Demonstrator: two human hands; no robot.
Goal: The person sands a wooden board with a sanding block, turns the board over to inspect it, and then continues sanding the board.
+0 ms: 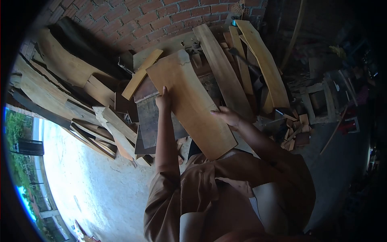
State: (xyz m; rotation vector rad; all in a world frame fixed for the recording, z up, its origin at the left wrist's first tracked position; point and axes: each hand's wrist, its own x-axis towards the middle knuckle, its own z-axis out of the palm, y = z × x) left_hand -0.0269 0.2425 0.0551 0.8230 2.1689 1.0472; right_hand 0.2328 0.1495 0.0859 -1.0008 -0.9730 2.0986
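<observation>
A wide wooden board with one wavy edge is held up in front of my body, tilted, its near end close to my shirt. My left hand grips its left edge, with the thumb lying on the face. On the opposite edge, my right hand is closed with the thumb on top. The fingers beneath the board are hidden. Behind it is a dark work surface, partly covered by the board. A narrow wooden strip lies just beyond my left hand.
Long planks and a yellowish board lean at the back right. Curved slabs are stacked at the left. Wood offcuts lie on the concrete floor at the right. A brick wall stands behind.
</observation>
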